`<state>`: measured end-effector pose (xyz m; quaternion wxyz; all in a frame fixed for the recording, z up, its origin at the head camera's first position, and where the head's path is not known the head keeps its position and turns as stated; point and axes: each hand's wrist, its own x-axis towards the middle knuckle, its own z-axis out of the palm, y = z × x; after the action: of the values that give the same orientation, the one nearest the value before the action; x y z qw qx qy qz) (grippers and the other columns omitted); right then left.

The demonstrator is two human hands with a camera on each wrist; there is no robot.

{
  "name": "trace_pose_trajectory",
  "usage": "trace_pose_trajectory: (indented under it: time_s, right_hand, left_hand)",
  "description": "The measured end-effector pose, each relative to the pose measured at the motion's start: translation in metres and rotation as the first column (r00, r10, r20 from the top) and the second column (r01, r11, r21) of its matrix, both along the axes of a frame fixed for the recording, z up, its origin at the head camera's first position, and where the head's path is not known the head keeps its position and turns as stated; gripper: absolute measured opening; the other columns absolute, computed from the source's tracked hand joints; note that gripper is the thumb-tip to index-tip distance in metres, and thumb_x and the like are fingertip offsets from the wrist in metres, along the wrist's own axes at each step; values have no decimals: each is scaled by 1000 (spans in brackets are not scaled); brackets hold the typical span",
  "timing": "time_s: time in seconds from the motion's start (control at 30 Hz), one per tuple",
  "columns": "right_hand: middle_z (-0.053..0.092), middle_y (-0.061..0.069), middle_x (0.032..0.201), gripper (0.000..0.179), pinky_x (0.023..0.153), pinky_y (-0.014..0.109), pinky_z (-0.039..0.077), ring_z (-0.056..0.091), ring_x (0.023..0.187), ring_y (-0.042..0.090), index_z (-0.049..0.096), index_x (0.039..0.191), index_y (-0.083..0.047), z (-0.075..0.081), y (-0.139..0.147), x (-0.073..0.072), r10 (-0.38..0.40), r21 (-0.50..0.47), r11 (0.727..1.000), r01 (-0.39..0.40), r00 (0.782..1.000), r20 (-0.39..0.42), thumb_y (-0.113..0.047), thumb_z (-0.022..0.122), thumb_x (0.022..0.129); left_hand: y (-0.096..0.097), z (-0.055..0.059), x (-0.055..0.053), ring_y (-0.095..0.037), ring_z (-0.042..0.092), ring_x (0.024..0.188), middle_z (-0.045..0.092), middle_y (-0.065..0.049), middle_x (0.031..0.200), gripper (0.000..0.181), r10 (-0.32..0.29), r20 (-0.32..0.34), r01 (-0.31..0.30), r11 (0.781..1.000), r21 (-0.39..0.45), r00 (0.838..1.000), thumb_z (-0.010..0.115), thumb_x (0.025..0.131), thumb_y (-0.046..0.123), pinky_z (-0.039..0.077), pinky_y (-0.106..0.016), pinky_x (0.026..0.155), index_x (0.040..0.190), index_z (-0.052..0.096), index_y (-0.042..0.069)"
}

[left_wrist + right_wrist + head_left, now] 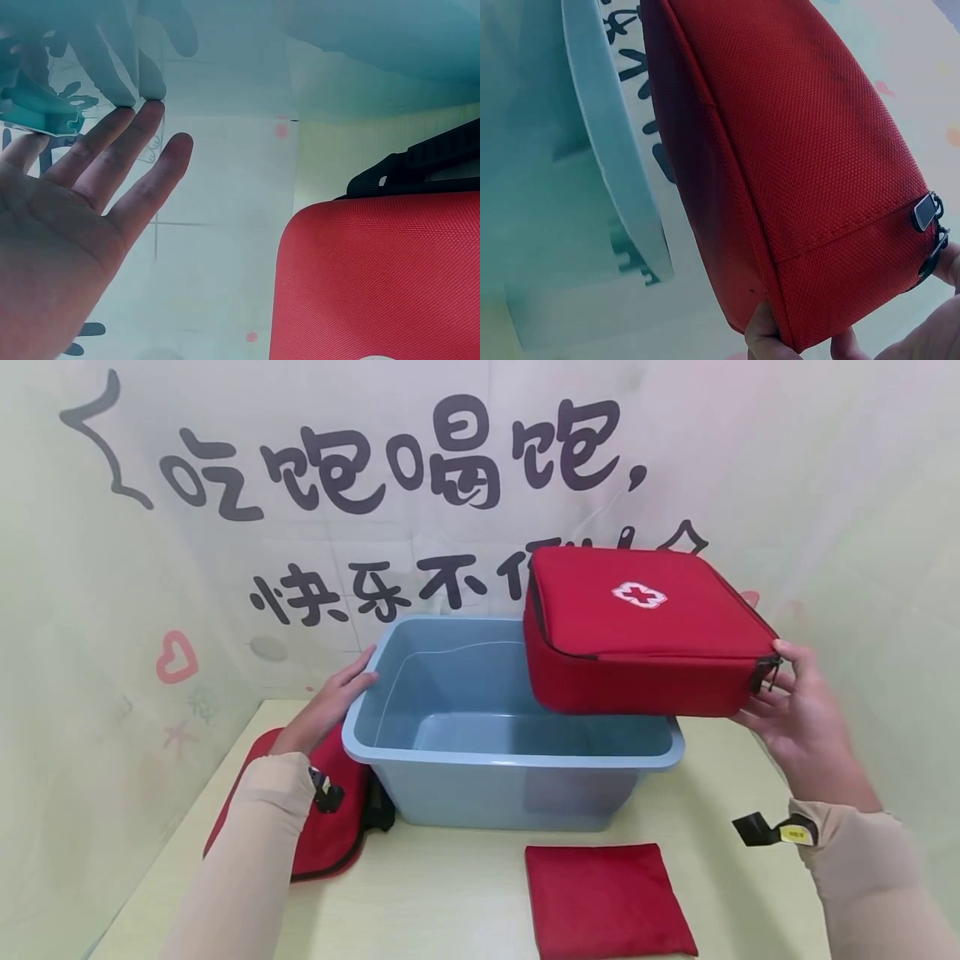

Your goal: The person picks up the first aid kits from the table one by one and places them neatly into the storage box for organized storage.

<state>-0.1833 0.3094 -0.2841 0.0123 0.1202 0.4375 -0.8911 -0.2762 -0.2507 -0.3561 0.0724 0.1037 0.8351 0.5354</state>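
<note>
In the head view, my right hand (806, 718) grips the right end of a red zipped first-aid bag (652, 610) with a white cross badge. The bag is held above the right side of a light blue plastic basin (480, 793). The right wrist view shows fingertips under the bag's lower edge (780, 300), near its black zip pulls (926, 214). At the basin's left rim, my left hand (330, 702) rests with extended fingers. In the left wrist view, these fingers (150, 187) touch the basin's outer wall (225, 60).
Beside the basin on the left lies another red bag (330, 827) with a black strap, partly behind my left forearm. A flat red pouch (607, 902) lies on the pale table (435, 893) in front. Behind hangs a white curtain (300, 402) with black lettering.
</note>
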Motion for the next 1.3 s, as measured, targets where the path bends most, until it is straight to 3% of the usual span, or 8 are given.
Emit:
trace_pose_trajectory:
  time_s: [0.47, 0.73, 1.13, 1.3]
  right_hand:
    - [62, 0, 108, 49, 76, 36, 60, 65, 95, 19, 36, 126, -16, 4, -43, 2, 18, 178, 984, -16, 1000, -11, -40, 65, 94]
    - [66, 0, 99, 50, 75, 33, 59, 67, 85, 18, 40, 123, -14, 4, -62, 4, 16, 238, 971, -8, 999, -31, -42, 68, 93]
    - [66, -2, 99, 49, 71, 27, 59, 69, 81, 15, 50, 122, -14, 0, -85, 2, -61, 407, 911, 69, 998, -35, -43, 73, 89]
    - [69, -4, 89, 46, 69, 26, 59, 68, 73, 13, 52, 117, -9, -2, -89, 0, -53, 420, 905, 63, 998, -36, -41, 72, 90]
  left_hand:
    - [0, -1, -2, -36, 15, 150, 8, 2, 167, 66, -3, 5, 3, 1000, -7, 1000, 46, 104, 42, 31, -64, 109, 157, 6, 43]
    - [4, 9, 5, -38, 13, 151, 6, -3, 167, 66, 0, 27, 0, 1000, -6, 1000, 44, 106, 34, 29, -64, 110, 159, 4, 36]
    - [-3, -3, 0, -34, 15, 151, 9, 4, 167, 67, -1, -6, 1, 1000, -3, 1000, 48, 103, 47, 30, -65, 110, 156, 8, 47]
    - [-2, -3, -2, -33, 15, 151, 9, 6, 167, 67, 2, 2, -2, 1000, -11, 1000, 48, 102, 49, 30, -65, 110, 155, 8, 48]
